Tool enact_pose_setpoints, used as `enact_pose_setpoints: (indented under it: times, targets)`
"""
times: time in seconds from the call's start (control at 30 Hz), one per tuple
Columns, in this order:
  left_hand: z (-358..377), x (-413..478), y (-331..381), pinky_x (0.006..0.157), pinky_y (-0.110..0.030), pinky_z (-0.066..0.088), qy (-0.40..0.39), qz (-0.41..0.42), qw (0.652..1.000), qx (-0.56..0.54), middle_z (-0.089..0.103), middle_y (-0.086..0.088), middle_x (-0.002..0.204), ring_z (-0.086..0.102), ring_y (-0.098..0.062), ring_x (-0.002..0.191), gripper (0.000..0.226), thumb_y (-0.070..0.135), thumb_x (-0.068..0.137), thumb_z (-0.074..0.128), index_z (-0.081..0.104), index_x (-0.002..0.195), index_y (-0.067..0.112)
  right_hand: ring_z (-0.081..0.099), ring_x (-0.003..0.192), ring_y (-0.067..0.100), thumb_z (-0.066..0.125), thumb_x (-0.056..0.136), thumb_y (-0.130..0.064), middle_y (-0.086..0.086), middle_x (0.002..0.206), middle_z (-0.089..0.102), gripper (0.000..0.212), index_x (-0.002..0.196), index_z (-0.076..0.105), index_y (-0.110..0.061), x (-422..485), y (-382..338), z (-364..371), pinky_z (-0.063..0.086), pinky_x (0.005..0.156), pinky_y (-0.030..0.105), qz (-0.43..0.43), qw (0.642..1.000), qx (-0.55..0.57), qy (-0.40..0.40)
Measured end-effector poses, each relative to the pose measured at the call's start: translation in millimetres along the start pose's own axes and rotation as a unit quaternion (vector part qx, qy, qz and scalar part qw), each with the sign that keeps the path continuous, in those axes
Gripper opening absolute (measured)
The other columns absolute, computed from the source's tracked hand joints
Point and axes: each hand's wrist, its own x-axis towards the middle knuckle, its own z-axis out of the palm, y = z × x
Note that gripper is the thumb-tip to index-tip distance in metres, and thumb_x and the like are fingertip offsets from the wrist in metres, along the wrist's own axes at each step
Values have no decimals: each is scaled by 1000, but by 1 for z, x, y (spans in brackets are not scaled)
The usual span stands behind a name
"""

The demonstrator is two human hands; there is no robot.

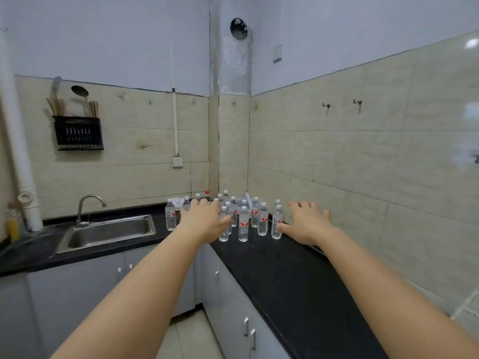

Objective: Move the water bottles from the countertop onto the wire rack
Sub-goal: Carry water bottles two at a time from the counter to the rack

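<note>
Several clear water bottles with white caps and red-and-white labels stand upright in the corner of the black countertop. One bottle stands apart at the left, near the sink. My left hand is stretched out in front of the left bottles, fingers spread, holding nothing. My right hand hovers at the right side of the group, fingers apart, its thumb close to the nearest right bottle. The white corner of a wire rack shows at the right edge.
A steel sink with a curved tap lies to the left. A black utensil holder hangs on the tiled wall. A yellow bottle stands at far left. Grey cabinets run below the counter.
</note>
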Motion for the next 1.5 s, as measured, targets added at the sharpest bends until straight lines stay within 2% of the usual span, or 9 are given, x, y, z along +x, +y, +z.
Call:
enact_pose_setpoints:
  times: [0.37, 0.5, 0.67, 0.83, 0.97, 1.2, 1.3, 1.4, 1.5]
  targets:
    - [80, 168, -15, 106, -62, 27, -45, 3, 999, -11, 37, -13, 145, 28, -35, 134, 57, 51, 92, 33, 36, 138, 18, 29, 141, 28, 49, 93, -53, 9, 152, 34, 71, 150, 27, -17, 175, -6, 77, 26, 112, 57, 13, 1000, 9, -23]
    - [115, 240, -44, 104, -60, 30, -49, 9, 999, -6, 40, -14, 140, 32, -36, 130, 55, 52, 91, 33, 39, 134, 17, 24, 144, 30, 50, 93, -51, 10, 154, 32, 73, 151, 24, -17, 248, -22, 114, 24, 112, 59, 19, 999, 21, -34]
    - [155, 342, -88, 98, -54, 38, -60, 25, 998, -10, 44, -15, 135, 36, -37, 125, 56, 53, 91, 33, 39, 133, 17, 27, 141, 32, 49, 92, -52, 11, 152, 35, 68, 145, 32, -14, 340, -49, 157, 25, 109, 59, 44, 997, 36, -48]
    - [197, 436, -130, 99, -54, 39, -75, 49, 996, -9, 43, -15, 138, 35, -37, 128, 59, 56, 91, 34, 37, 136, 18, 21, 145, 33, 50, 93, -47, 12, 157, 25, 68, 149, 28, -16, 421, -70, 199, 21, 112, 59, 68, 994, 49, -68]
    - [243, 485, -149, 99, -52, 39, -109, 50, 992, -33, 44, -15, 136, 36, -36, 126, 55, 51, 91, 36, 41, 133, 14, 28, 141, 33, 50, 93, -48, 13, 153, 33, 65, 145, 33, -14, 469, -75, 241, 24, 111, 56, 94, 989, 48, -103]
    - [345, 545, -166, 99, -50, 40, -178, 30, 981, -69, 46, -13, 134, 39, -34, 124, 51, 48, 91, 39, 44, 131, 16, 28, 142, 31, 54, 93, -40, 12, 152, 34, 63, 146, 32, -14, 546, -67, 324, 25, 114, 58, 95, 981, 53, -163]
    - [376, 573, -169, 99, -48, 41, -186, 7, 979, -79, 47, -14, 134, 40, -33, 124, 51, 45, 91, 41, 41, 134, 17, 30, 142, 30, 56, 93, -40, 11, 153, 34, 67, 148, 28, -13, 581, -58, 352, 25, 113, 57, 92, 979, 66, -168]
    - [403, 606, -165, 98, -48, 41, -166, -24, 979, -118, 45, -17, 136, 42, -35, 124, 60, 42, 91, 46, 27, 140, 12, 29, 142, 30, 56, 93, -38, 11, 154, 32, 71, 150, 22, -15, 621, -49, 374, 24, 113, 56, 85, 978, 90, -170]
    - [420, 632, -158, 97, -48, 42, -140, -12, 979, -146, 38, -15, 142, 40, -35, 125, 66, 39, 92, 45, 16, 146, 13, 32, 140, 31, 55, 94, -39, 11, 153, 32, 76, 153, 13, -16, 651, -42, 391, 28, 111, 53, 68, 981, 102, -151]
